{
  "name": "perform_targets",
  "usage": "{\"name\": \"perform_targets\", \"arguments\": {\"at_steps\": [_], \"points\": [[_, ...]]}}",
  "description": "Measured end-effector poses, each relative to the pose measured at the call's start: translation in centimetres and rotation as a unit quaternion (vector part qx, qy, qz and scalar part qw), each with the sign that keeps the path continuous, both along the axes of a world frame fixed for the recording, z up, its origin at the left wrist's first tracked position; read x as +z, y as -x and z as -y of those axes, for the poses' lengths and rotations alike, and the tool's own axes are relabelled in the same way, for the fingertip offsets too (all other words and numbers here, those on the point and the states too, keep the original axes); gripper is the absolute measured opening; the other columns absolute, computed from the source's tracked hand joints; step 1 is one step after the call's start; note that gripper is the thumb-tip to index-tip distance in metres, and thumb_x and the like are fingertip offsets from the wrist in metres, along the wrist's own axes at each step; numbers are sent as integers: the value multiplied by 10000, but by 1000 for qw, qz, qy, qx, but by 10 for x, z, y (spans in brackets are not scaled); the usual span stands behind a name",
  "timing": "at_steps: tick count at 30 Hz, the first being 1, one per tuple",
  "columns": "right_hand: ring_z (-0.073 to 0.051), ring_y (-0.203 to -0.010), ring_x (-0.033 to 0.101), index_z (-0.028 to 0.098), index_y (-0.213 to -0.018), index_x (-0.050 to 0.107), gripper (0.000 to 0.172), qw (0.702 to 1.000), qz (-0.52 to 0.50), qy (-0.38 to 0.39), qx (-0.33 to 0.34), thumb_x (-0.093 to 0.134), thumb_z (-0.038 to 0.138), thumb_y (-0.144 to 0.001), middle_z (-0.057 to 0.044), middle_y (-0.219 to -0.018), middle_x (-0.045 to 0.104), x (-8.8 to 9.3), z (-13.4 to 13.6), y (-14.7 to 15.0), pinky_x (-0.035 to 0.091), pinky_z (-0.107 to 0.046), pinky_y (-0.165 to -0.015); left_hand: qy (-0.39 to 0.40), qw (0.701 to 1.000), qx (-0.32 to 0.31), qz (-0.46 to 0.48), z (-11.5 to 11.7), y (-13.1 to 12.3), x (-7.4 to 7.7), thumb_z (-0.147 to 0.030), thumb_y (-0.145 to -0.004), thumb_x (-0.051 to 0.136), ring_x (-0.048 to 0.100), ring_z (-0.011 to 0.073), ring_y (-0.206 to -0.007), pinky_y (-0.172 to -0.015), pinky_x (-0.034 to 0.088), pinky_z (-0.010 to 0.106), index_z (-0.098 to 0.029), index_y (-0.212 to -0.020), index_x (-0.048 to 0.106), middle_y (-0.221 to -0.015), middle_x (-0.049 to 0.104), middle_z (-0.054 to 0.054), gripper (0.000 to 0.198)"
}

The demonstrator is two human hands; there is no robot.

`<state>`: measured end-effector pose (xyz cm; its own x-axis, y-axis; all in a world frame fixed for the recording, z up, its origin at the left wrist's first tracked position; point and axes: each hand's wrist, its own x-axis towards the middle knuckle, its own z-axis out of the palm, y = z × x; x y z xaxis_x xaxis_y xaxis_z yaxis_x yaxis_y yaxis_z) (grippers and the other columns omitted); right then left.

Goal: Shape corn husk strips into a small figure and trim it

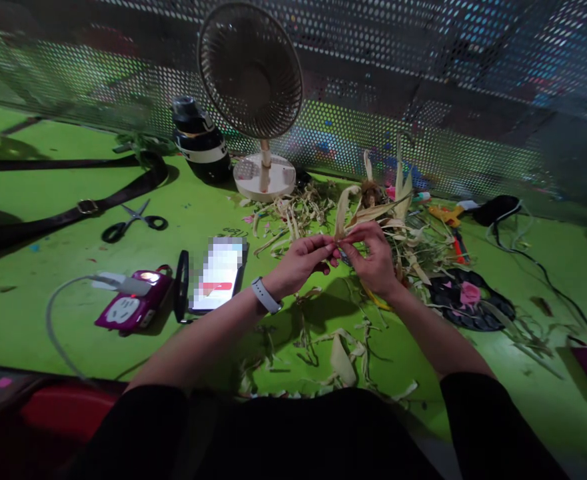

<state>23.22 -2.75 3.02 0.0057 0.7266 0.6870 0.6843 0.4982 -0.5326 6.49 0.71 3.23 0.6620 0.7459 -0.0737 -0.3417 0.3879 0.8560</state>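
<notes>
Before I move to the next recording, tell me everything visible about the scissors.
The scissors have two dark loop handles and grey, metal-looking blades. They lie open on the green table, tips toward the far side, between the dark strap and the purple power strip. Only the table visibly touches them.

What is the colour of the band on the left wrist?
The band is pale whitish grey, in the head view.

Thin, curling, straw-yellow husk strips [342,363] contrast with a flat lime-green tabletop [23,327]. On the left, a boxy purple plastic socket [136,303] shows a white face [123,310]. Far off, a cylindrical black bottle [200,143] has an off-white band [208,154], and a flat grey metal screen [373,87] is dotted with round holes.
</notes>
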Motion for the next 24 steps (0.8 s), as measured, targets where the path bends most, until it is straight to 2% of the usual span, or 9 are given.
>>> {"name": "perform_targets", "arguments": {"at_steps": [9, 14, 16, 18, 21, 24], "points": [[-144, -794, 553, 211, -828, 550, 107, 990, -111, 79, 41, 611, 297, -845, -12, -848, 541, 1, 1, 5, 497, -284, -705, -85, 996, -6, 4, 1, -2, -10, -325, -792, 688, 593, 85, -679, -577, 449, 195, -138, -867, 673, -748, 644, 18, 202], [-125, -714, 570, 211, -828, 555, 203, 958, -203, 181, 93, 687, 360, -790, 10, -801, 570, -3, -4, -1, 498, -277, -679, -106, 994, -11, -5, -4, -2, -12, -360, -797, 682, 592, 78, -622, -535, 437, 198, -127, -840, 652, -767, 653, 23, 239], [-125, -690, 575, 216, -836, 561, 229, 950, -220, 196, 102, 697, 392, -781, 16, -778, 586, -5, -7, -3, 503, -279, -666, -97, 995, -16, -10, -6, -2, -12, -364, -805, 670, 594, 77, -621, -530, 435, 199, -130, -824, 638, -781, 650, 23, 237], [-134, -723, 587, 225, -869, 591, 200, 962, -197, 162, 98, 685, 386, -799, 4, -823, 598, -6, -8, -5, 513, -293, -689, -80, 997, -7, -14, -7, -2, -11, -353, -808, 663, 582, 69, -606, -526, 423, 193, -134, -797, 620, -765, 641, 14, 223], [-175, -887, 600, 256, -920, 657, 131, 991, -85, 62, 83, 690, 320, -810, -26, -925, 612, -5, -8, -6, 513, -347, -809, -43, 999, 21, -9, -8, -2, -9, -311, -789, 672, 528, 50, -549, -511, 381, 183, -138, -772, 603, -682, 608, -12, 187], [-194, -950, 594, 286, -916, 694, 98, 998, -3, 3, 67, 684, 274, -820, -31, -938, 621, -3, -8, -6, 496, -381, -865, -24, 999, 37, -10, -9, -1, -6, -281, -771, 667, 475, 50, -514, -499, 340, 188, -135, -759, 611, -599, 569, -25, 156]]}}
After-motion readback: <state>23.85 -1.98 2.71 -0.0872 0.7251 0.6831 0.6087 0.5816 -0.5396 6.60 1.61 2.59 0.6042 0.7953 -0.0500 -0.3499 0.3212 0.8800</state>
